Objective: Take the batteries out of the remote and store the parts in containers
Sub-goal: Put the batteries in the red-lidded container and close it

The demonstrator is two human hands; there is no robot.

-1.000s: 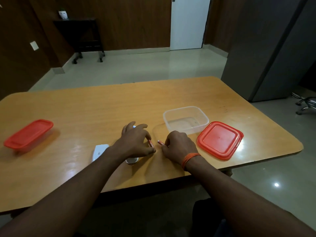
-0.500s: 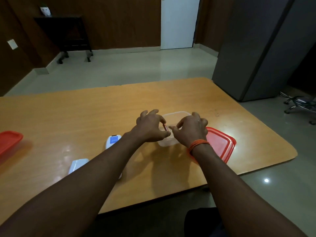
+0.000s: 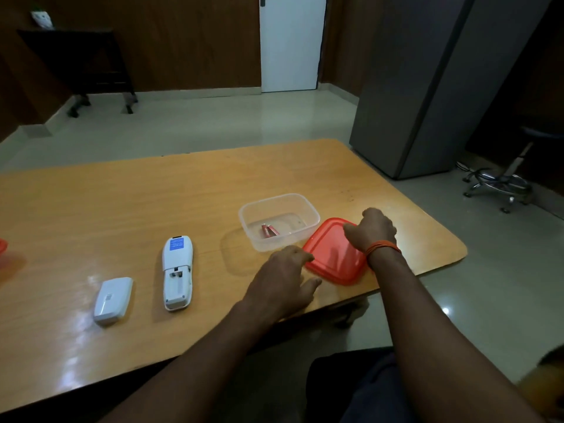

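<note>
The table point(image 3: 152, 209) carries everything, and I'm working at its near right corner. My right hand point(image 3: 374, 230) rests over the far right part of the red lid point(image 3: 332, 254), fingers curled down onto it; I cannot tell whether they grip its edge. My left hand point(image 3: 285, 279) is at the lid's near left corner, fingers loosely spread, holding nothing. Touching the lid on its left is the clear container point(image 3: 279, 221), with two batteries point(image 3: 268, 231) lying side by side on its floor. Well to the left the remote point(image 3: 177, 271) lies face down with its compartment empty, and the battery cover point(image 3: 113, 296) sits just beside it. The risk I see: the lid overhangs near the table's edge, so a clumsy lift could drop it, or nudge the light container and rattle the batteries.
</note>
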